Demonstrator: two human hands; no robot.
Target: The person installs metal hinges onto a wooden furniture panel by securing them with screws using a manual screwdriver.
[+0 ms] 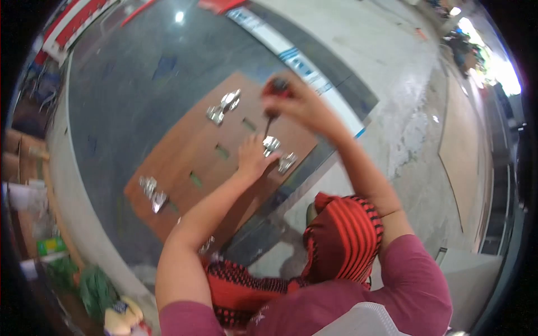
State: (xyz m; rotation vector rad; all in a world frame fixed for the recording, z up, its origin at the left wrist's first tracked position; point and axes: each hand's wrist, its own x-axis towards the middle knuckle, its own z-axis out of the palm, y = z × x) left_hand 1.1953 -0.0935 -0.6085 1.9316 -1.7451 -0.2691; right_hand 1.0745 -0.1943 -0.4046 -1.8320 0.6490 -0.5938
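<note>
A brown wooden panel [185,145] with several slots lies on a dark work surface. My right hand [294,103] is wrapped round the red and black handle of a screwdriver [271,123], whose shaft points down at a silver hinge [271,144] near the panel's right side. Beside that hinge, my left hand [255,159] rests on the panel, fingers spread, its thumb close to the metal. Another silver hinge [224,106] sits at the panel's upper part, and one more [153,194] at its lower left. The screwdriver's tip is too blurred to make out.
A long white and blue strip [300,64] runs along the far right of the dark surface [112,112]. A green bag [98,288] and cardboard are at the lower left. On the concrete floor at right lies a tan board [462,151].
</note>
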